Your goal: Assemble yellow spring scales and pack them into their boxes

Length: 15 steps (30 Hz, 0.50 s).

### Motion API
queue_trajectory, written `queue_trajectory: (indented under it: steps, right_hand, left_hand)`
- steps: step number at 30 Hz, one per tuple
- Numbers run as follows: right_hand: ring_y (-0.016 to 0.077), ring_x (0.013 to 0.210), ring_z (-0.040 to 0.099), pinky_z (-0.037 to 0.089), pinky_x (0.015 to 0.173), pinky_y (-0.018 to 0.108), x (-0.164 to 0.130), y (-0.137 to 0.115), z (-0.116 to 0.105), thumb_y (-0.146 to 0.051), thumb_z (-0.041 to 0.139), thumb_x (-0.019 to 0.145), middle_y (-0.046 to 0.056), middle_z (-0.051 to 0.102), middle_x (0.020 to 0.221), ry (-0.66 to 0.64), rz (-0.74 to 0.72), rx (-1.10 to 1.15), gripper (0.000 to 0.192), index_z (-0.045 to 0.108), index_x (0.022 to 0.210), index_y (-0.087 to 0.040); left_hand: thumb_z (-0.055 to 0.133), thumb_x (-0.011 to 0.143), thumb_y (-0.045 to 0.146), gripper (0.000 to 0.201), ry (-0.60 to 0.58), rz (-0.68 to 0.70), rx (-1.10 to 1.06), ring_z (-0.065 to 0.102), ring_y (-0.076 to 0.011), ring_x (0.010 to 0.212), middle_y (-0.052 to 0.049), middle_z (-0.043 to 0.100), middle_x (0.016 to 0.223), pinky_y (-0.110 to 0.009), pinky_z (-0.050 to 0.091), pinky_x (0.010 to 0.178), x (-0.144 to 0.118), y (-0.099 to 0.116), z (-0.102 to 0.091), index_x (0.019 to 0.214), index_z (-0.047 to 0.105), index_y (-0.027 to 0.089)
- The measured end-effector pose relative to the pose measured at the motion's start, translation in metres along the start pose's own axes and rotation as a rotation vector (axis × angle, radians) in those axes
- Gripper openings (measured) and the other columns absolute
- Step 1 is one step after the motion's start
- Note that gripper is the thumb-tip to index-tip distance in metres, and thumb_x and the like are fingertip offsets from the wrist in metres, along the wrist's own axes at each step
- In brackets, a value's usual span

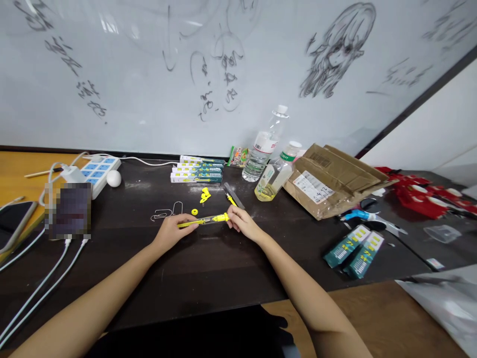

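While both arms are reaching to mid-frame, the left hand (170, 231) and right hand (241, 223) are pinching opposite ends of a yellow pen (204, 220), fingers narrow.

You face a whiteboard wall (149, 74) spanning nearly the full width, covered in smudged marker writing and a sketched cartoon head at upper right. Ceiling light reflects off it at upper left. A dark strip (417, 102) bounds the board on the right, with a plain white wall (439, 134) beyond it. Your work surface is a dark desktop (223, 263), dusty near the back edge. A lighter wooden surface (18, 174) adjoins it on the far left, and wood-toned surface (380, 318) shows below the desk's front edge at lower right. Lighting is even and bright.
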State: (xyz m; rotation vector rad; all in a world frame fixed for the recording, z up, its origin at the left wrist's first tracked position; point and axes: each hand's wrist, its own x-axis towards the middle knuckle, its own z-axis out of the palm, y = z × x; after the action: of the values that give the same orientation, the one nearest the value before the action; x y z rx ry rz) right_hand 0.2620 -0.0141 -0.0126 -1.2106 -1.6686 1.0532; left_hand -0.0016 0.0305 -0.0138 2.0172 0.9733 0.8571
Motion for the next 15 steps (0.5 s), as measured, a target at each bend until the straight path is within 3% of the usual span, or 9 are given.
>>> queue_trajectory:
  steps: [5, 10, 15]
  right_hand:
    - [0.0062, 0.046, 0.041, 0.033, 0.046, 0.018, 0.0005, 0.0007, -0.0002, -0.050, 0.036, 0.093, -0.004, 0.047, 0.056, 0.005, 0.013, -0.108, 0.046, 0.046, 0.063, -0.017]
    - [0.0056, 0.044, 0.040, 0.032, 0.045, 0.019, 0.0008, 0.0009, 0.0004, -0.051, 0.032, 0.094, -0.004, 0.044, 0.051, 0.014, 0.022, -0.120, 0.052, 0.046, 0.059, -0.016]
    - [0.0057, 0.044, 0.042, 0.035, 0.038, 0.016, 0.0011, 0.0015, 0.0011, -0.045, 0.045, 0.090, -0.005, 0.053, 0.065, 0.035, -0.031, 0.095, 0.026, 0.048, 0.095, -0.020]
  left_hand:
    - [0.063, 0.077, 0.042, 0.028, 0.000, -0.003, -0.003, 0.068, -0.0189, 0.078, -0.004, 0.074, 0.089, -0.027, 0.052, 0.074, 0.0002, 0.0014, 0.0008, 0.085, 0.071, 0.017]
    - [0.063, 0.077, 0.042, 0.028, -0.004, 0.008, -0.020, 0.068, -0.0184, 0.077, -0.004, 0.074, 0.088, -0.026, 0.052, 0.072, 0.0007, 0.0012, 0.0006, 0.086, 0.071, 0.017]
    - [0.063, 0.078, 0.043, 0.028, 0.010, -0.009, -0.010, 0.068, -0.0186, 0.077, -0.003, 0.074, 0.088, -0.026, 0.052, 0.072, 0.0005, 0.0001, 0.0000, 0.087, 0.070, 0.018]
